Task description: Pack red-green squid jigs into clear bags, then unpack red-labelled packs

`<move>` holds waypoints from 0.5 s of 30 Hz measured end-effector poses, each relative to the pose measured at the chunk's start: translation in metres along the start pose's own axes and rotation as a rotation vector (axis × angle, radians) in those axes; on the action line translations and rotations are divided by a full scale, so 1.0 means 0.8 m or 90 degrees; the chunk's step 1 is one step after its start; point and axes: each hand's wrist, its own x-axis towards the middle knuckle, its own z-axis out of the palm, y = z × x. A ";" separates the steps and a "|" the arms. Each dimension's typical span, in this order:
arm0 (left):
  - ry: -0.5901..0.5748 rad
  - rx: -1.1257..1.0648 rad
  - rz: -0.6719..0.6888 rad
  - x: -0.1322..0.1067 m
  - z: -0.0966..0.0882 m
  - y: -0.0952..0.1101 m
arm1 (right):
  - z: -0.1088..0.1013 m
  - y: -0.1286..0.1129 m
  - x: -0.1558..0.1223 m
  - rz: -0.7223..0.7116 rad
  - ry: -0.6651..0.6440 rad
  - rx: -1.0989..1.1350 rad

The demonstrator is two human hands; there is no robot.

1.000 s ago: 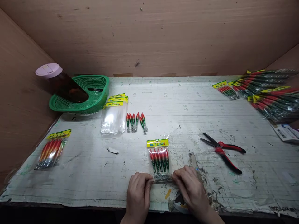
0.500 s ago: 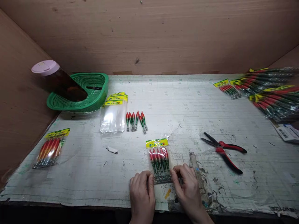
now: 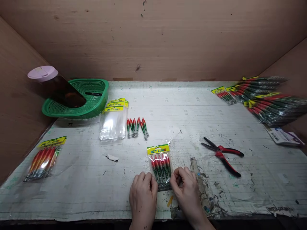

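Note:
A clear plastic bag of lures [image 3: 160,166] lies flat near the table's front edge, its yellow header marked BCT LURE. Inside are several red and green lures, their metal hooks toward me. My left hand [image 3: 144,195] pinches the bag's lower left edge between thumb and curled fingers. At the lower right edge, my right hand [image 3: 185,188] is closed on the bag in the same way. Beyond the bag lie several loose red and green lures [image 3: 136,127]. Beside them is a stack of clear header bags [image 3: 112,124].
A green basket [image 3: 105,95] at the back left holds a leaning bottle [image 3: 69,92] and a black pen. Packed orange lures [image 3: 43,161] lie at left. Red-handled pliers [image 3: 222,151] lie at right, below a pile of packed lures [image 3: 271,105]. Wooden panels [image 3: 168,38] enclose the table.
The whole view has shifted slightly left and down. Both hands stay at the bag's lower corners, and the bag has hardly moved on the table.

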 end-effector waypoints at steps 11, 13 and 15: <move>0.028 -0.221 -0.072 0.025 -0.004 -0.018 | 0.004 0.019 0.011 0.076 -0.035 0.084; 0.037 -0.292 -0.050 0.027 0.006 -0.014 | 0.011 0.020 0.007 0.106 -0.058 0.165; 0.031 -0.435 -0.079 0.026 0.018 -0.007 | 0.018 0.017 -0.002 0.169 -0.080 0.342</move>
